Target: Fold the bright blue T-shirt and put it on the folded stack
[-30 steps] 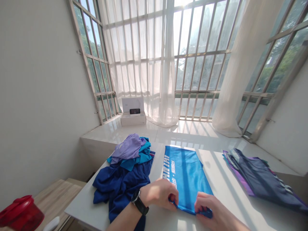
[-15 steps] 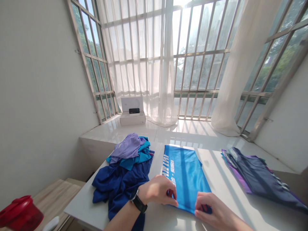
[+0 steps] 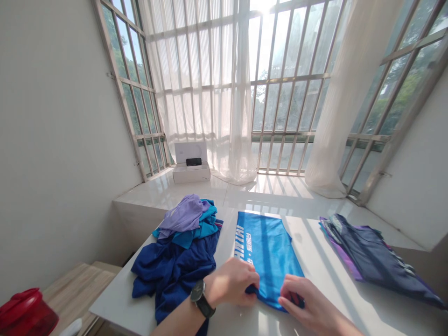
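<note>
A bright blue shirt [image 3: 269, 247] with white lettering lies folded lengthwise on the white table. My left hand [image 3: 236, 282], with a black watch on its wrist, pinches the near left corner of the shirt. At the near right corner my right hand [image 3: 303, 296] is closed on the cloth, its fingers curled. The near edge sags a little between the two hands. Just left of my left hand is a heap of crumpled clothes: a dark blue garment [image 3: 175, 268] below, a teal one [image 3: 191, 233] and a lilac one [image 3: 185, 214] on top.
A stack of folded dark clothes [image 3: 378, 259] lies at the table's right. On the white sill behind stand an open white box [image 3: 191, 173] and a black phone-like object [image 3: 193, 161]. A red container [image 3: 26, 312] sits low at the left. Sheer curtains [image 3: 224, 102] hang before barred windows.
My left hand has turned more palm-down and shifted slightly right, gathering the shirt's near left corner. My right hand has moved slightly left and up, still gripping its corner.
</note>
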`<action>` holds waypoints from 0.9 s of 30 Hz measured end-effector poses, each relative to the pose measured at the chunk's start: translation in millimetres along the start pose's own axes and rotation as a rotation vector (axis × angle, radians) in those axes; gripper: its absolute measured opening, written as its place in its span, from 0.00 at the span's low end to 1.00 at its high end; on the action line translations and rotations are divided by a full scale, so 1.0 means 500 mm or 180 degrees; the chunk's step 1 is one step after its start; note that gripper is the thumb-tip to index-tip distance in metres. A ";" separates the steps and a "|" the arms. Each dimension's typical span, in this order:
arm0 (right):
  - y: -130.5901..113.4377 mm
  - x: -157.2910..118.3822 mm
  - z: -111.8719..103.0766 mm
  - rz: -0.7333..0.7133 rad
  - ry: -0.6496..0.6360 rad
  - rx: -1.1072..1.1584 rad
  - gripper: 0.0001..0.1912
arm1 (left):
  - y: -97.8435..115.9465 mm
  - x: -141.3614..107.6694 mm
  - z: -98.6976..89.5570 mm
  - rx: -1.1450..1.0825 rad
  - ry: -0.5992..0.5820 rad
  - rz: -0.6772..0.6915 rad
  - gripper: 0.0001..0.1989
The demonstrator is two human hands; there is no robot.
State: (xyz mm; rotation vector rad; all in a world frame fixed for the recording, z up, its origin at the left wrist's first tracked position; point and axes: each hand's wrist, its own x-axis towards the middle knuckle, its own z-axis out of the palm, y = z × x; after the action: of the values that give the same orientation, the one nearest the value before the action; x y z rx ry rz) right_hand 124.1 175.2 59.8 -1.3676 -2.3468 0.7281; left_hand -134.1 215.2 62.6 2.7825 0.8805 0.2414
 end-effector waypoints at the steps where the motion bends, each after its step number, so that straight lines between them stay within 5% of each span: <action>1: 0.000 0.000 0.001 -0.0041 0.0053 -0.0033 0.12 | 0.005 0.001 0.003 0.0096 0.0047 -0.0027 0.09; 7: -0.005 0.006 0.010 -0.0402 0.0141 -0.0105 0.18 | 0.028 0.008 0.002 0.0132 0.0216 -0.0222 0.12; 13: 0.018 0.009 0.015 -0.0244 0.0173 -0.0222 0.18 | 0.030 0.009 -0.009 -0.0181 0.0627 -0.0474 0.13; 20: 0.046 0.007 0.016 -0.0151 0.0320 -0.0060 0.19 | 0.006 0.001 -0.020 -0.0353 -0.0016 -0.0410 0.19; 27: 0.045 0.006 0.005 -0.0073 0.0342 -0.0134 0.16 | -0.009 0.000 -0.021 -0.0862 0.0278 -0.0666 0.09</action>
State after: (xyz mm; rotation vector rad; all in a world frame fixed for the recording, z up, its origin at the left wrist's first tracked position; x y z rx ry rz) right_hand 137.3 186.5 44.7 -1.3599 -2.3021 0.5867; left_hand -138.7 220.4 71.6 2.4272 1.0640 0.4158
